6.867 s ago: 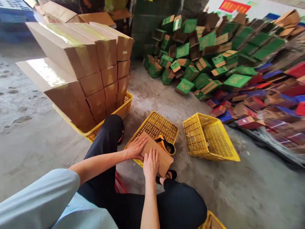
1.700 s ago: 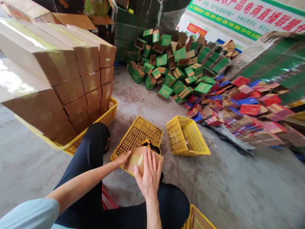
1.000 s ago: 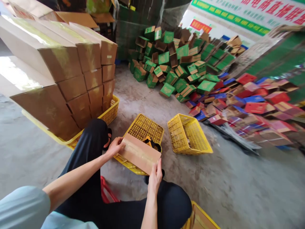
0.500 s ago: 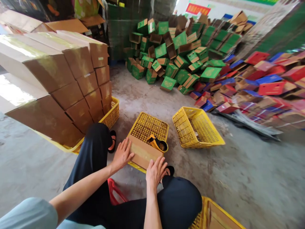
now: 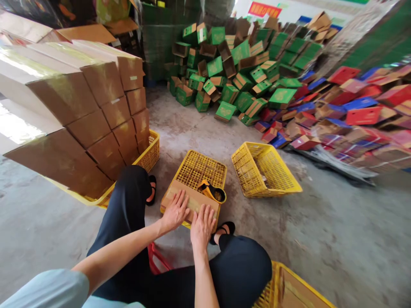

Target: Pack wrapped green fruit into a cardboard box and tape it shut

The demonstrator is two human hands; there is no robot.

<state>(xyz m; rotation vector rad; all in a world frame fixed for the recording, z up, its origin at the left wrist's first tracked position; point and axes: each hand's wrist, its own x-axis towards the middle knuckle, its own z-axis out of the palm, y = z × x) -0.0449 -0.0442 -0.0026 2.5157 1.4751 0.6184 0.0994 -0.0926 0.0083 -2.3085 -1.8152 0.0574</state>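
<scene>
The left hand (image 5: 175, 211) and right hand (image 5: 202, 226) are lying flat on the cardboard box (image 5: 195, 199), fingers extended, having moved inward from its ends. The box is resting along the near side of an upturned yellow crate (image 5: 201, 167); a tape dispenser (image 5: 212, 191) is crowding its far edge. Stacked cartons (image 5: 102, 117) are walling the left; concrete floor (image 5: 192, 132) is stretching to green boxes (image 5: 240, 81).

Centre: carton (image 5: 194, 198) on middle crate (image 5: 203, 167), left hand (image 5: 175, 211) and right hand (image 5: 202, 226) on top | beyond carton, toward right: tape dispenser (image 5: 210, 191) (on the same crate) | left: stacked cartons (image 5: 102, 87) in left crate (image 5: 151, 153) | right: right crate (image 5: 248, 171), set apart | farther back: box heap (image 5: 215, 66), spreading right | near right: corner crate (image 5: 275, 278), cardboard (image 5: 298, 294) inside
</scene>
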